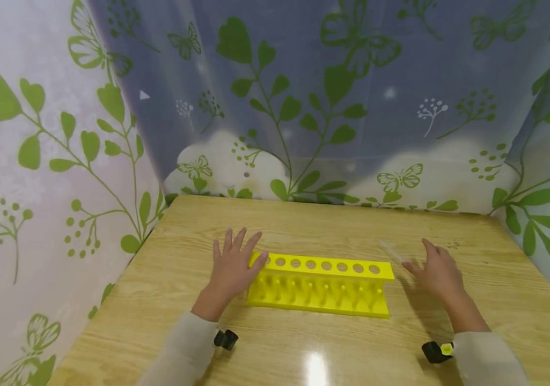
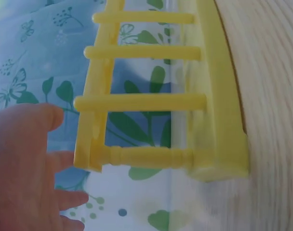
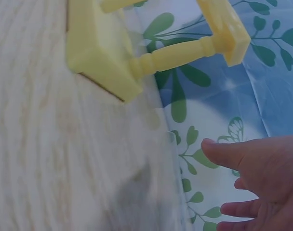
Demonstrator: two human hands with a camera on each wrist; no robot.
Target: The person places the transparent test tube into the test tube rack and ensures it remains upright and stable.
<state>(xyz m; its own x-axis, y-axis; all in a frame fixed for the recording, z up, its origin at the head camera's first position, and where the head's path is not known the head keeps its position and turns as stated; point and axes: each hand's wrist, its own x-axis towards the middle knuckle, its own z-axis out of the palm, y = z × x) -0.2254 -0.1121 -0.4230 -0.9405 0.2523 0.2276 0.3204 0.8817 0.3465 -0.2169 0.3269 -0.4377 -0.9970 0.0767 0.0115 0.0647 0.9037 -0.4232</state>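
Note:
A yellow test tube rack [image 1: 318, 308] with a row of round holes along its top stands on the table. My left hand [image 1: 230, 271] is at its left end, fingers spread, the thumb overlapping the top bar in the head view. In the left wrist view that hand [image 2: 21, 168] is beside the rack's end post [image 2: 146, 157]; whether it touches cannot be told. A clear test tube [image 1: 390, 252] lies on the table right of the rack. My right hand [image 1: 441, 273] hovers just beside it, fingers extended. The right wrist view has a gap between the tube [image 3: 178, 178] and the hand [image 3: 267, 173].
The wood-grain table [image 1: 275, 348] carries the rack and tube. A curtain [image 1: 294, 161] with leaves and butterflies hangs behind its back edge, and similar cloth [image 1: 57, 177] hangs at the left. Black wrist cameras [image 1: 226, 339] are strapped at both cuffs.

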